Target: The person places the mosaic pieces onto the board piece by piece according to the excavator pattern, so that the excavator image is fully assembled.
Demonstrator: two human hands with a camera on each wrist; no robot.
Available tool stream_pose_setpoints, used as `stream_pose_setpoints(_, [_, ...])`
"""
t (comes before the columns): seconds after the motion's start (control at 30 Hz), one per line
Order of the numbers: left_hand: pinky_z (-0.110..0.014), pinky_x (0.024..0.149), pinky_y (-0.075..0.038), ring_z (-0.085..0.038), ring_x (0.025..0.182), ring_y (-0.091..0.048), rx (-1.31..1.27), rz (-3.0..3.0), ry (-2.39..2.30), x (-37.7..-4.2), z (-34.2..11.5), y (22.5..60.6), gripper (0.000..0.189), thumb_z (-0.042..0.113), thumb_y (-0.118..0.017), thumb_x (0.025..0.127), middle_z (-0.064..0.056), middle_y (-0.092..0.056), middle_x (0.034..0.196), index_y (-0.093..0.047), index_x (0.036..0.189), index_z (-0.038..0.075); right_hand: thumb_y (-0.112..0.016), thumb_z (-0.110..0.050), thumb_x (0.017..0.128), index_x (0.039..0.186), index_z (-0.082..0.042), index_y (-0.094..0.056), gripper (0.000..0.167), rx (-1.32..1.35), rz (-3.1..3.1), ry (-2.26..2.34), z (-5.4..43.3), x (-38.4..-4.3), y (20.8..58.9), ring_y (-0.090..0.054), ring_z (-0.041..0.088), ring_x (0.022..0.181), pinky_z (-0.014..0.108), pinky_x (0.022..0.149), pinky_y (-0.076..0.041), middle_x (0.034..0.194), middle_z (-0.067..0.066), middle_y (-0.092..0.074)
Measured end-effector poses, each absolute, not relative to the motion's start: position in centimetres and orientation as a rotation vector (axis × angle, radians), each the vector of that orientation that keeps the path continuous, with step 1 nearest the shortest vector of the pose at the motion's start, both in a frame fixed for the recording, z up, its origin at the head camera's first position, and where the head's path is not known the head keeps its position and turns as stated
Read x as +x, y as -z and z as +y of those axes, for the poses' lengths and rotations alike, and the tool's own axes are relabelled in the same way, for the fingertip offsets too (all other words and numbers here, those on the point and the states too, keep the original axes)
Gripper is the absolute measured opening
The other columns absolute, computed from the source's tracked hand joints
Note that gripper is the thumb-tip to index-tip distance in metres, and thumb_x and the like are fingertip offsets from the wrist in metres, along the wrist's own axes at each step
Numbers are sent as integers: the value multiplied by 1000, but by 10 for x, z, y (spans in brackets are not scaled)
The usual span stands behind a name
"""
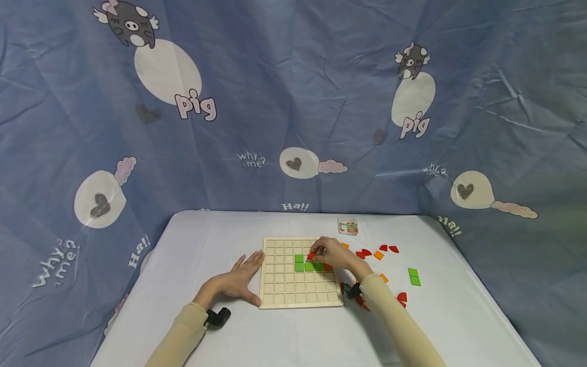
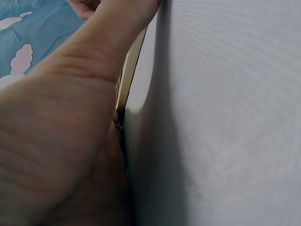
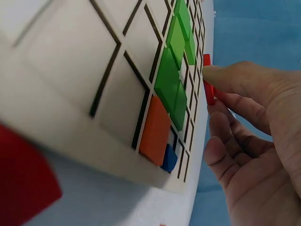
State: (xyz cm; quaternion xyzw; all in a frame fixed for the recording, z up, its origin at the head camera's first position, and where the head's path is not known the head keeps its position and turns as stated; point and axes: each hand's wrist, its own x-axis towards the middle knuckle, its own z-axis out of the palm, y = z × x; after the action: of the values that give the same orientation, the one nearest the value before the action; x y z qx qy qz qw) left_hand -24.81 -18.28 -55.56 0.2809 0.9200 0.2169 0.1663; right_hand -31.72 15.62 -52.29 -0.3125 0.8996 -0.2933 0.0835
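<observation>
A pale wooden grid board (image 1: 285, 289) lies on the white table. My left hand (image 1: 237, 280) has its fingers spread and touches the board's left edge with fingertips and thumb. Between thumb and fingers, my right hand (image 1: 336, 254) pinches a red rounded tile (image 1: 311, 256) above the board; the right wrist view shows this tile (image 3: 208, 87) edge-on. Several green square tiles (image 1: 299, 262) sit in cells near the board's middle. Beside them are an orange tile (image 3: 155, 134) and a small blue piece (image 3: 170, 158). In the left wrist view, the left hand (image 2: 70, 117) hides most of the board.
Loose red tiles (image 1: 402, 297), orange tiles (image 1: 378, 255) and two green tiles (image 1: 414, 277) lie right of the board. A small picture card (image 1: 348, 227) lies behind it. A blue printed cloth (image 1: 257, 112) hangs beyond the table.
</observation>
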Motion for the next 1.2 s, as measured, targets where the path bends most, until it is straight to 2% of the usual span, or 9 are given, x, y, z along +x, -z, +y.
stream_pose_setpoints(0.27, [-53,121,8,-28,151,5,785,2623,-610,-250,-182,558,138,72,-75,60,-12,4,163,1,155,5,-72,-18,87,101,-20,-70,14,-934,2662,813,149,-325,534,-55,7,83,23,74,-49,99,-7,-63])
stream_pose_setpoints(0.57, [-53,121,8,-29,151,6,795,2622,-610,-250,-183,559,138,71,-75,62,-13,4,163,1,155,4,-72,-15,87,101,-15,-71,14,-955,2637,848,147,-324,532,-54,10,82,24,73,-48,99,-2,-64])
stream_pose_setpoints(1.2, [-52,121,9,-27,151,6,774,2628,-594,-250,-183,561,139,71,-75,60,-12,4,163,2,155,5,-73,-15,87,102,-14,-70,15,-922,2609,886,144,-325,533,-55,8,81,23,72,-50,98,-4,-64])
